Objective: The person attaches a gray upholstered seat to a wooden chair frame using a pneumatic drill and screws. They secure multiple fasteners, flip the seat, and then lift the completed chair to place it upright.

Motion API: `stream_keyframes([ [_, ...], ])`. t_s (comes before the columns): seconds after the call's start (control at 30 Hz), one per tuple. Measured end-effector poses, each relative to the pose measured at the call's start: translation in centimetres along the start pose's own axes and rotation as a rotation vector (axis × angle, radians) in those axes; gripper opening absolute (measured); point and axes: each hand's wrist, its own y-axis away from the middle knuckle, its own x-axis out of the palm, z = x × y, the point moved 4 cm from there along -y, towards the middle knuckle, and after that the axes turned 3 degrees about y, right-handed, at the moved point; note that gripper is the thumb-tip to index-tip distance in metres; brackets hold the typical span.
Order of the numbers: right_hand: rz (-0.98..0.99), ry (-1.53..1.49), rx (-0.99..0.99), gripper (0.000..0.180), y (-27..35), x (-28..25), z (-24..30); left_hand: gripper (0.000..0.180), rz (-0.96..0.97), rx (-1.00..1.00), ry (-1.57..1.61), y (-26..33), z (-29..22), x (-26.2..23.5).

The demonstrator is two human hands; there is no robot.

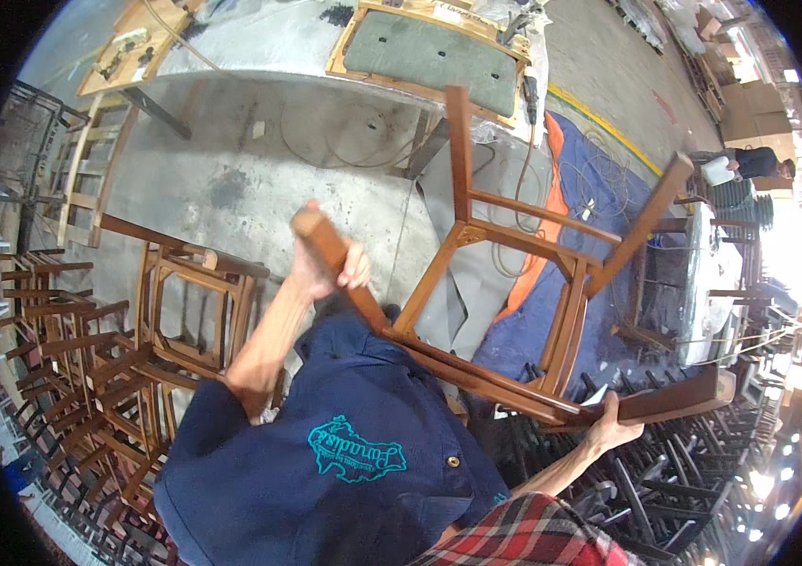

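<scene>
A brown wooden chair frame (pixel 486 377) is held tilted in front of my body, its seat opening bare and two legs pointing away from me. My left hand (pixel 316 269) wraps round a thick leg-like bar at the frame's left end. At the right, my right hand (pixel 613 429) grips the frame near the base of another thick bar. Part of the near rail lies close against my dark blue shirt (pixel 344 406), and the right palm is hidden behind the wood.
Similar wooden frames (pixel 198 311) stand stacked at the left. Ahead is a covered workbench (pixel 269 47) bearing a grey-green padded panel (pixel 429 58). A blue sheet (pixel 599 189) and cables lie on the floor. Dark chair frames (pixel 684 462) crowd the lower right; a person (pixel 759 165) is farther off.
</scene>
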Motion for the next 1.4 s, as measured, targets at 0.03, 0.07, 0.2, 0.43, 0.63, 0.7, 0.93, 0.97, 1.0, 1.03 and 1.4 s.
stream_keyframes([
  [0.03,-0.002,-0.028,0.043,0.020,-0.1,0.0,-0.9,0.104,0.025,0.038,-0.003,1.5,1.0,0.2],
  [0.07,0.005,-0.077,0.033,0.022,-0.7,0.8,-1.6,0.104,-0.004,0.091,-0.016,3.1,1.6,0.1],
  [0.2,0.118,-0.232,-0.071,0.025,-3.2,3.6,-4.7,0.100,-0.150,0.288,-0.068,8.9,4.2,2.4],
  [0.43,0.283,-0.492,-0.452,0.026,-7.5,9.6,1.0,0.079,-0.129,0.567,-0.164,17.5,9.7,5.0],
  [0.63,0.449,-0.683,-0.682,0.023,-9.0,16.1,9.6,0.075,-0.029,0.760,-0.115,21.6,14.6,5.1],
  [0.7,0.508,-0.697,-0.722,0.022,-8.9,17.8,12.7,0.078,-0.034,0.814,-0.111,22.0,15.2,4.4],
  [0.93,0.637,-0.785,-0.752,0.025,-9.0,23.4,20.2,0.082,-0.174,1.014,-0.031,20.6,14.4,3.2],
  [0.97,0.643,-0.765,-0.754,0.025,-9.3,24.2,21.1,0.082,-0.171,1.031,-0.009,20.0,13.7,2.8],
  [1.0,0.651,-0.744,-0.743,0.025,-9.6,24.8,21.7,0.083,-0.176,1.039,0.011,19.7,13.0,2.6],
  [1.03,0.657,-0.721,-0.731,0.025,-9.9,25.3,22.3,0.083,-0.179,1.044,0.031,19.5,12.4,2.4],
  [1.4,0.705,-0.777,-0.752,0.020,-12.3,32.4,28.2,0.085,-0.258,1.102,0.026,15.9,8.2,1.1],
])
